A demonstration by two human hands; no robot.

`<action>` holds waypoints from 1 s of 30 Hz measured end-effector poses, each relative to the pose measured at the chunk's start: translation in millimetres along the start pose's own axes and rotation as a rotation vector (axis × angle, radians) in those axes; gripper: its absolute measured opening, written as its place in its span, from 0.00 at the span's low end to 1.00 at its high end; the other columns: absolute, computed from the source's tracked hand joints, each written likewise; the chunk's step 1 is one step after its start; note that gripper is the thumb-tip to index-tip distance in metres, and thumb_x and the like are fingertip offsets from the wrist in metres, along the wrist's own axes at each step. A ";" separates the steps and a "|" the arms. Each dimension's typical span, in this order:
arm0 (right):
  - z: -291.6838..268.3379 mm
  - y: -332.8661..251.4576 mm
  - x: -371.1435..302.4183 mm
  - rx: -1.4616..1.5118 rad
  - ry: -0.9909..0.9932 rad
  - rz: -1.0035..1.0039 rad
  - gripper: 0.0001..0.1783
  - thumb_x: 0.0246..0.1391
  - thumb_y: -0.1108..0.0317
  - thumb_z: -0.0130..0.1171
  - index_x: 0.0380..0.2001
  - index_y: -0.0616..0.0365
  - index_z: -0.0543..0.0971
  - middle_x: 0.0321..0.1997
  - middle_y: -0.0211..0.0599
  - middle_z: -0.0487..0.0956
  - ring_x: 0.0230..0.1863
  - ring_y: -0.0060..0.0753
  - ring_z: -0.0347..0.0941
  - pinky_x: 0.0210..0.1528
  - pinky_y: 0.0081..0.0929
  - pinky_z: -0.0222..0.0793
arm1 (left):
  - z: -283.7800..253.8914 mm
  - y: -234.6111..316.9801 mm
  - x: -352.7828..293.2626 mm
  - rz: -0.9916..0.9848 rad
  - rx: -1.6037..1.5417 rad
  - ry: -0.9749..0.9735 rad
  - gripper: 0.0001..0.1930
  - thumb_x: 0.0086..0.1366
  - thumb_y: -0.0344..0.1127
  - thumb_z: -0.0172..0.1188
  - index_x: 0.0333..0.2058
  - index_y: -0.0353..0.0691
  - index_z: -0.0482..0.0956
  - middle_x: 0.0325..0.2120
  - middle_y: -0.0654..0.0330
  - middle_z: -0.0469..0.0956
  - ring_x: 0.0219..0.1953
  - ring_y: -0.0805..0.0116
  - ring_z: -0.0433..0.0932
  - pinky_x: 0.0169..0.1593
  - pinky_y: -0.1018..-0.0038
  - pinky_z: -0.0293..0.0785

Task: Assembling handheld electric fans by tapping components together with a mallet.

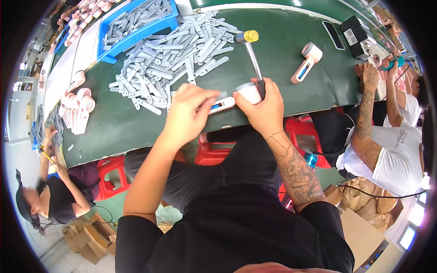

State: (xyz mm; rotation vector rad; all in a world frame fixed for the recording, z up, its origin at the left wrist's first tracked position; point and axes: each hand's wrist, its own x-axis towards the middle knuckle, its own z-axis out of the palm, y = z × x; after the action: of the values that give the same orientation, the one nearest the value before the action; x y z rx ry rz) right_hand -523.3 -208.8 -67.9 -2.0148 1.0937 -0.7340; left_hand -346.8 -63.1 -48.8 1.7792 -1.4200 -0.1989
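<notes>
A pink and white hand-held device lies at the near edge of the green table, between my two hands. My left hand is curled over its handle end, fingers pressing down on it. My right hand grips the black handle of a small mallet with a yellow head and metal shaft, and also rests against the device's round white head. A heap of grey flat plastic strips lies just beyond my left hand.
A blue tray holds more grey strips at the back. Another pink device lies to the right, several more at the left. A phone and a black box sit far right. Other people work on both sides. Red stools stand below.
</notes>
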 end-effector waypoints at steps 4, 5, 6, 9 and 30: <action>-0.2 -0.7 0.8 0.025 -0.017 -0.008 0.33 0.49 0.50 0.82 0.50 0.60 0.81 0.47 0.44 0.81 0.48 0.48 0.84 0.51 0.43 0.80 | 15.9 6.0 -10.4 -0.068 -0.010 0.063 0.09 0.68 0.27 0.71 0.46 0.39 0.91 0.33 0.58 0.81 0.38 0.57 0.78 0.43 0.65 0.75; -0.6 -0.5 0.7 0.032 -0.019 -0.006 0.33 0.48 0.50 0.82 0.50 0.60 0.81 0.47 0.44 0.81 0.48 0.48 0.84 0.51 0.42 0.80 | 19.7 8.8 -9.6 -0.084 -0.009 0.093 0.09 0.67 0.28 0.73 0.46 0.39 0.91 0.33 0.58 0.81 0.38 0.58 0.78 0.43 0.65 0.75; 0.1 -0.3 0.0 0.030 -0.023 -0.007 0.33 0.48 0.50 0.82 0.50 0.60 0.81 0.47 0.44 0.81 0.48 0.48 0.84 0.51 0.42 0.80 | 24.9 8.6 -10.5 -0.109 -0.021 0.110 0.08 0.66 0.30 0.74 0.44 0.40 0.91 0.33 0.58 0.81 0.38 0.58 0.79 0.43 0.65 0.75; 1.2 1.3 -1.2 0.019 -0.019 -0.003 0.33 0.48 0.51 0.82 0.50 0.60 0.81 0.47 0.43 0.81 0.48 0.48 0.84 0.51 0.42 0.80 | 33.6 12.1 -13.2 -0.109 -0.079 0.161 0.06 0.65 0.30 0.75 0.41 0.43 0.91 0.31 0.60 0.79 0.37 0.57 0.78 0.43 0.63 0.74; -2.1 6.0 -4.6 -0.014 -0.004 -0.005 0.35 0.50 0.48 0.81 0.52 0.59 0.80 0.48 0.45 0.79 0.47 0.52 0.82 0.49 0.44 0.78 | 29.7 15.7 -11.8 -0.075 -0.155 0.067 0.09 0.64 0.23 0.73 0.43 0.33 0.89 0.36 0.55 0.80 0.36 0.58 0.81 0.42 0.66 0.77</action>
State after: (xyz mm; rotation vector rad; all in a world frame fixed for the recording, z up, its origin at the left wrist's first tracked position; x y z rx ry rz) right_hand -529.8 -207.8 -72.1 -2.0310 1.0947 -0.7260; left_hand -379.7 -68.0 -61.5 1.6971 -1.2574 -0.2784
